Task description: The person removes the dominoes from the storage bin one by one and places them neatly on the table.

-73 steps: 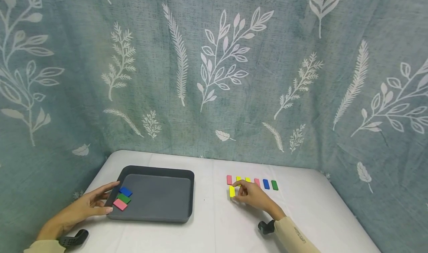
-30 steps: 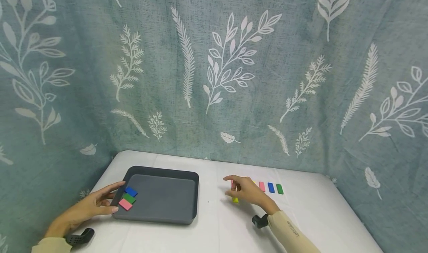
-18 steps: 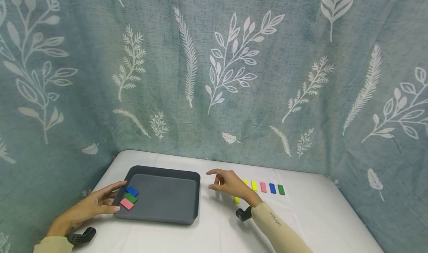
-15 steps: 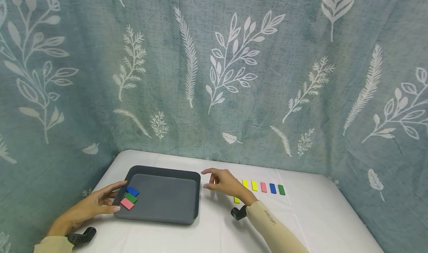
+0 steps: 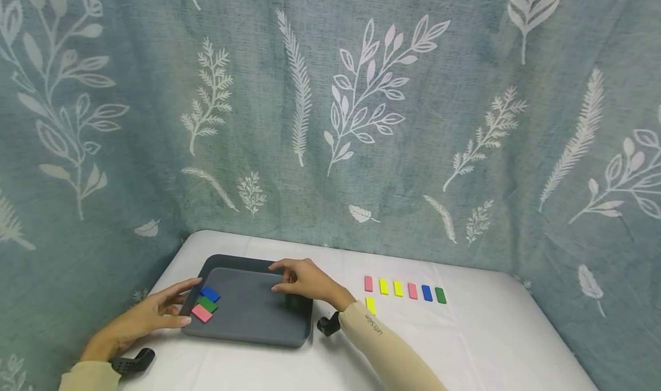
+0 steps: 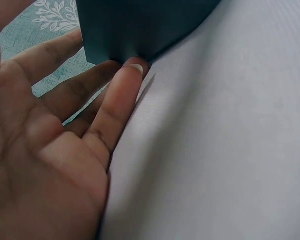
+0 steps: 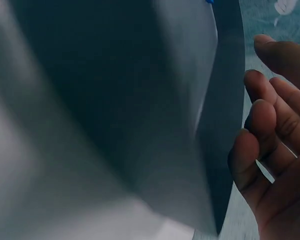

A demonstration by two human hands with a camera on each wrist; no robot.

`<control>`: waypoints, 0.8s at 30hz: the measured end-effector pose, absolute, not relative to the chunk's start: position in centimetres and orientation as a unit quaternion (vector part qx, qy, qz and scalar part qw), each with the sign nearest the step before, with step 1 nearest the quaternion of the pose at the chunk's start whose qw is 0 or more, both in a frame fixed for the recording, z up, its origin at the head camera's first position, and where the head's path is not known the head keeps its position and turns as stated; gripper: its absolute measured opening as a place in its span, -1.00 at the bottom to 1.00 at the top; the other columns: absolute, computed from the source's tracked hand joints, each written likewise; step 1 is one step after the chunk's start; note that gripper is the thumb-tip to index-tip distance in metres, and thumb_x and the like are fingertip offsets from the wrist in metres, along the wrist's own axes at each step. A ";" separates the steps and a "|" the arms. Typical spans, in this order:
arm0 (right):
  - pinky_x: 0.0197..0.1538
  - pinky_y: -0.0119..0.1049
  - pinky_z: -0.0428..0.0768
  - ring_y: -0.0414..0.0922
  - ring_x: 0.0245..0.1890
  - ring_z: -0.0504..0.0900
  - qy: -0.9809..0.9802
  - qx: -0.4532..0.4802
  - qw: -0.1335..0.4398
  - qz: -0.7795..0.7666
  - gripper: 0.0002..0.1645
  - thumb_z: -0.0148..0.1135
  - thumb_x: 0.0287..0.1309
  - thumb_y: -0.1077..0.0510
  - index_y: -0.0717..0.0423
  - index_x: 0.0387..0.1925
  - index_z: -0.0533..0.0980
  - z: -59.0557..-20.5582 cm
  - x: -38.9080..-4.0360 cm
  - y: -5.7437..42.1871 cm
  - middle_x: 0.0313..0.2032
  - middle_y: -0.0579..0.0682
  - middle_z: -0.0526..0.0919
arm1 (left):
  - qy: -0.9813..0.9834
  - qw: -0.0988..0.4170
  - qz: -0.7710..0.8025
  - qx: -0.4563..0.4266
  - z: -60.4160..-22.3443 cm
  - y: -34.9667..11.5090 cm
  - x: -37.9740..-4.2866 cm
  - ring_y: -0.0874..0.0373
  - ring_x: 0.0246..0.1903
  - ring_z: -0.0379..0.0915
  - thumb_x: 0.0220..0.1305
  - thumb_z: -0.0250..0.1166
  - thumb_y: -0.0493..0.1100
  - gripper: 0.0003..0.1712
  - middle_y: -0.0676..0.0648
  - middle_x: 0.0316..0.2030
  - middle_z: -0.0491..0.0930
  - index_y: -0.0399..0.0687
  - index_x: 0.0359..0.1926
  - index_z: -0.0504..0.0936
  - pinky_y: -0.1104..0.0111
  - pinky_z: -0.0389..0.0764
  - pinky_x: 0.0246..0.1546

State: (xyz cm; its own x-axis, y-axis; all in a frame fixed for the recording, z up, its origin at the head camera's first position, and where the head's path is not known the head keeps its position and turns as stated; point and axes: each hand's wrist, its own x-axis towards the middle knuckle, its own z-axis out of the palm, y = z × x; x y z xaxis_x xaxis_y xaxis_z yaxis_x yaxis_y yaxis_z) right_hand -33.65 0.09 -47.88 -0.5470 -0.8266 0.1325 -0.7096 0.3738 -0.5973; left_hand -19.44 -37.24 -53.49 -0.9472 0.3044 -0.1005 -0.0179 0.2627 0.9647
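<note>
A dark grey rectangular tray (image 5: 248, 336) lies on the left half of the table. Inside, near its left wall, a blue block (image 5: 210, 294), a green block (image 5: 208, 304) and a pink block (image 5: 202, 313) lie close together. My left hand (image 5: 147, 322) rests against the tray's left side, thumb and index finger spread along the edge; in the left wrist view its fingertips (image 6: 130, 75) touch the outer wall. Over the tray's right part hovers my right hand (image 5: 307, 281), thumb and index finger apart, nothing between them. The right wrist view shows its fingers loosely bent.
Right of the tray, small flat blocks form a row: a pink one (image 5: 368, 283), two yellow ones (image 5: 384, 286), another pink one (image 5: 412, 290), a blue one (image 5: 427, 293) and a green one (image 5: 440, 295). A separate yellow block (image 5: 370, 305) lies in front, beside my right sleeve (image 5: 384, 345). Patterned curtain (image 5: 330, 121) surrounds the table.
My right hand has let go of the yellow block in front of the row and moved left over the tray. The left hand stays at the tray's side; the head view shifts slightly.
</note>
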 end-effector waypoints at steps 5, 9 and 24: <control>-0.18 -0.46 0.58 -0.41 -0.38 0.61 0.822 -0.476 0.109 -0.292 -0.37 0.42 0.30 -0.04 0.09 0.31 0.52 -47.8 -33.7 -2.1 -0.41 -0.32 0.65 | 0.792 0.132 0.590 0.082 -53.4 -37.0 -19.6 -0.23 0.34 0.23 0.40 0.36 -0.15 -0.06 -0.33 0.50 0.13 0.12 0.64 0.06 0.02 0.47 0.08; -0.15 -0.47 0.57 -0.41 -0.36 0.61 0.820 -0.479 0.117 -0.290 -0.38 0.42 0.31 -0.03 0.10 0.32 0.52 -47.3 -33.8 -3.3 -0.41 -0.31 0.65 | 0.795 0.134 0.586 0.082 -53.3 -36.9 -19.5 -0.17 0.29 0.29 0.40 0.36 -0.14 -0.05 -0.33 0.48 0.17 0.15 0.64 0.05 0.00 0.46 0.08; -0.29 -0.50 0.54 -0.37 -0.48 0.59 0.817 -0.492 0.140 -0.266 -0.39 0.42 0.31 0.02 0.11 0.32 0.52 -48.1 -34.4 -8.4 -0.44 -0.28 0.65 | 0.788 0.139 0.594 0.085 -53.1 -37.1 -19.4 -0.26 0.35 0.23 0.40 0.36 -0.16 -0.04 -0.34 0.52 0.11 0.12 0.65 0.03 -0.10 0.42 0.13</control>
